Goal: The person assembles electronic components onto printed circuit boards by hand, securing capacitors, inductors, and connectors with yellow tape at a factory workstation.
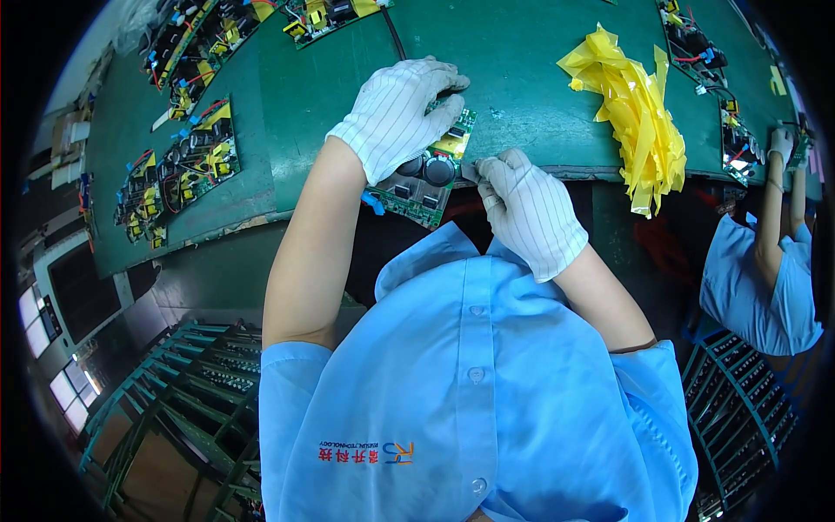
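Note:
A green circuit board [424, 196] with dark round capacitors and a patch of yellow tape lies at the table's front edge, its near end sticking out past it. My left hand [396, 113], in a white striped glove, rests over the board's far left part with fingers curled onto it, closed. Just right of the board, my right hand [531, 209], gloved alike, is closed in a pinch. A small grey flat piece [470, 172] shows at its fingertips, close to the board's right edge; its kind is unclear. A blue connector [372, 204] hangs at the board's left side.
Yellow tape strips [639, 122] are heaped on the green table [513, 96], some over its front edge. More circuit boards [209, 148] stand at the left, the back and the right. At far right, a co-worker's gloved hand [781, 143] is near another board. Green racks [183, 400] stand below left.

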A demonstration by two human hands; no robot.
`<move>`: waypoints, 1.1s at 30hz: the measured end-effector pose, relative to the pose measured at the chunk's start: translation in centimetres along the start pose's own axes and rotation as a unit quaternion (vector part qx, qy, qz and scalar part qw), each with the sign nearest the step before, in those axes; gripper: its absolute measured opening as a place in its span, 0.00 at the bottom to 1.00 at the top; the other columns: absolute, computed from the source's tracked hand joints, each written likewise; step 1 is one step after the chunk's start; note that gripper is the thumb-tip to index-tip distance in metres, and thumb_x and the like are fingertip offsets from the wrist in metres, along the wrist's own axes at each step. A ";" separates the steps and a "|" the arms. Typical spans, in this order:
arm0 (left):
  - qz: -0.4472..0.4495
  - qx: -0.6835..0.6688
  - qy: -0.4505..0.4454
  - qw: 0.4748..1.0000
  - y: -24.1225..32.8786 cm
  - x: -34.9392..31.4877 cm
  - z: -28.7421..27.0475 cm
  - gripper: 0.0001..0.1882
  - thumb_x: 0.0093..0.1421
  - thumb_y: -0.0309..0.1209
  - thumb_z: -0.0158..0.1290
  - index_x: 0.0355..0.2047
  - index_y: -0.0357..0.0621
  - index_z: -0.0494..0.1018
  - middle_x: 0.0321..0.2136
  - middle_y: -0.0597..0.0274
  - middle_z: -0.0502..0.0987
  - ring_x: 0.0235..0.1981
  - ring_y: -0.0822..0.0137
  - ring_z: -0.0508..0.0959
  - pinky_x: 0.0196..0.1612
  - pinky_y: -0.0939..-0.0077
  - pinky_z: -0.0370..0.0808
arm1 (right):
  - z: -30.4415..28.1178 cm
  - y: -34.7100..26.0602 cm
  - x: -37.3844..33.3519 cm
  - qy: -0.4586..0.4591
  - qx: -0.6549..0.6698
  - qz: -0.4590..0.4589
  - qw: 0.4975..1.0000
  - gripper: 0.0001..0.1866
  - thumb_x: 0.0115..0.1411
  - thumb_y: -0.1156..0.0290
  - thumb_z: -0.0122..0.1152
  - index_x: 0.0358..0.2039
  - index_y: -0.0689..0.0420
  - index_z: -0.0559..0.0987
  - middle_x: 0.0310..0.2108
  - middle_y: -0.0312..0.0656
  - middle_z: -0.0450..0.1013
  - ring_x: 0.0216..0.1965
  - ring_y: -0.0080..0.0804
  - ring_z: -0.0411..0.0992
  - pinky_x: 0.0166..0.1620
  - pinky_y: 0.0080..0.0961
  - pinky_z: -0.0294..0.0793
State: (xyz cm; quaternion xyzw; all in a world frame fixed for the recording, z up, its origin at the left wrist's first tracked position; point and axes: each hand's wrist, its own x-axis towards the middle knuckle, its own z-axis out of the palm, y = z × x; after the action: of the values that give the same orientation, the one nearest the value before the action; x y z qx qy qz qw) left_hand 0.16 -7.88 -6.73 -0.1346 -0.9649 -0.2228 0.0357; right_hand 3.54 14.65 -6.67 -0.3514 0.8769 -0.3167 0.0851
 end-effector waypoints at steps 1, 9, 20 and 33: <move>-0.004 -0.005 -0.005 1.000 0.1 0.1 -0.1 0.18 0.62 0.40 0.51 0.46 0.44 0.80 0.49 0.53 0.79 0.55 0.54 0.75 0.58 0.60 0.71 | 0.1 0.0 0.0 -0.003 -0.015 -0.004 1.000 0.08 0.58 0.71 0.58 0.39 0.54 0.76 0.33 0.47 0.70 0.31 0.45 0.75 0.30 0.39 0.76; -0.003 -0.011 -0.008 1.000 0.1 0.2 -0.2 0.16 0.63 0.37 0.49 0.44 0.44 0.81 0.48 0.53 0.80 0.56 0.54 0.75 0.59 0.61 0.72 | 1.5 -0.9 -0.1 0.004 -0.054 0.051 0.997 0.10 0.59 0.71 0.59 0.42 0.54 0.76 0.36 0.46 0.71 0.28 0.48 0.75 0.27 0.39 0.76; 0.028 -0.011 0.018 0.999 -0.3 0.0 0.1 0.14 0.64 0.34 0.47 0.42 0.43 0.80 0.47 0.52 0.80 0.54 0.51 0.76 0.57 0.60 0.73 | 1.8 -1.3 1.1 0.008 -0.065 0.031 0.997 0.16 0.59 0.72 0.57 0.47 0.58 0.71 0.34 0.49 0.71 0.26 0.47 0.76 0.27 0.41 0.77; 0.003 -0.036 0.018 0.999 0.0 0.0 -0.1 0.14 0.64 0.32 0.47 0.42 0.44 0.80 0.45 0.55 0.81 0.53 0.52 0.77 0.56 0.60 0.74 | -0.5 -0.4 0.4 -0.031 0.019 0.044 0.998 0.18 0.62 0.74 0.54 0.53 0.54 0.70 0.37 0.51 0.72 0.33 0.55 0.75 0.34 0.43 0.76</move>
State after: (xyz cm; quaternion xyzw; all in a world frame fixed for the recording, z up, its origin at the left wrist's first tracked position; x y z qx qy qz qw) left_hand 0.11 -7.94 -6.65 -0.1344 -0.9552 -0.2592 0.0487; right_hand 3.30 14.43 -5.95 -0.3201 0.8823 -0.3185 0.1331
